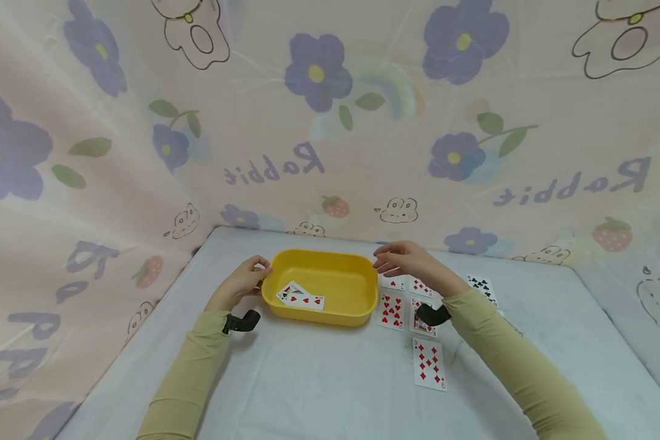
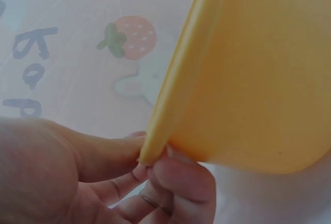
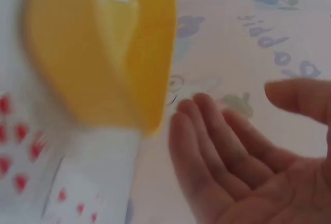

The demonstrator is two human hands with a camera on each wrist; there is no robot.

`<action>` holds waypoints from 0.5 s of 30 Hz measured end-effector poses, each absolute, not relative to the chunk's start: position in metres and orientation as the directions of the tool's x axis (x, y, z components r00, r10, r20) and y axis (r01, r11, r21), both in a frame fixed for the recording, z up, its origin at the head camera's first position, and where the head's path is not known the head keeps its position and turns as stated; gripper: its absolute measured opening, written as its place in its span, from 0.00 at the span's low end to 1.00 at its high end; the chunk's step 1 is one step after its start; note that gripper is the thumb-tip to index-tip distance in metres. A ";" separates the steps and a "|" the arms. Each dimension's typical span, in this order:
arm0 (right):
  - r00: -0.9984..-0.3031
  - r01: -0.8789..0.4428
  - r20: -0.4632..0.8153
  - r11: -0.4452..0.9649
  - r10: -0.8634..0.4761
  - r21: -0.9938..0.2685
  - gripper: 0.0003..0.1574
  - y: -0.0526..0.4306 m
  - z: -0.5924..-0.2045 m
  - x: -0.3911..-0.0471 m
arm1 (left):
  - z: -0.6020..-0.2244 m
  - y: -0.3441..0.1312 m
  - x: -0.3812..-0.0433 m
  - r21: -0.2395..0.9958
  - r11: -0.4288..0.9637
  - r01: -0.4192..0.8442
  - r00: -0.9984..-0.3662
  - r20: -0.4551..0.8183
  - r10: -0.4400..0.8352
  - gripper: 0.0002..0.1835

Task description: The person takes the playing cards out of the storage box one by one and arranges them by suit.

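A yellow plastic tub (image 1: 330,318) stands on the white table, with a few playing cards (image 1: 304,300) lying face up in its left part. My left hand (image 1: 241,282) pinches the tub's left rim between thumb and fingers; the left wrist view shows the thumb on one side of the rim (image 2: 176,79) and the fingers on the other. At the tub's right end, my right hand (image 1: 409,264) hovers near the rim. In the right wrist view its fingers (image 3: 207,146) are spread from the thumb, and the palm holds nothing.
Right of the tub lie several red cards face up, among them a nine of diamonds (image 1: 429,364), a hearts card (image 1: 390,310) and a king (image 1: 422,324). A clubs card (image 1: 481,287) lies farther right, beyond my right forearm. A patterned cloth (image 1: 363,140) hangs behind the table.
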State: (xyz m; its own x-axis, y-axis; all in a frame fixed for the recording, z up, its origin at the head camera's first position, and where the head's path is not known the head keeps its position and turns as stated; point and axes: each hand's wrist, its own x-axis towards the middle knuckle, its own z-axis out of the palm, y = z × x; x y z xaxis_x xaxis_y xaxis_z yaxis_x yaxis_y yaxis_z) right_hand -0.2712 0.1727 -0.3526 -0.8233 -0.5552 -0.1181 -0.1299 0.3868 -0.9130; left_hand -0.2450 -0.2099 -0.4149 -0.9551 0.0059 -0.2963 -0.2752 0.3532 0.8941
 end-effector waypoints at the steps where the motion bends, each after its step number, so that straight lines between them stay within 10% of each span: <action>1: -0.805 -0.130 -0.130 0.386 -0.578 -0.914 0.25 0.165 -0.350 -0.275 | -0.415 -0.210 -0.245 0.894 0.353 -0.276 -0.955 -0.297 0.003 0.10; 15: -0.578 -0.052 -0.335 0.444 -0.744 -0.895 0.24 0.077 -0.380 -0.304 | -0.415 -0.209 -0.243 0.899 0.345 -0.269 -0.959 -0.285 -0.006 0.09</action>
State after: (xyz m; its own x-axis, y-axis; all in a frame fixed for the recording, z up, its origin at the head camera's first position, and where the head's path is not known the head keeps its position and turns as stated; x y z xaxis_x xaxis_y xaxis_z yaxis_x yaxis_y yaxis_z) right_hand -0.3037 0.0770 -0.3799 -0.5782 -0.7440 -0.3350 -0.0524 0.4436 -0.8947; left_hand -0.2431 -0.2095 -0.4146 -0.9585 -0.0056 -0.2850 -0.2693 0.3449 0.8992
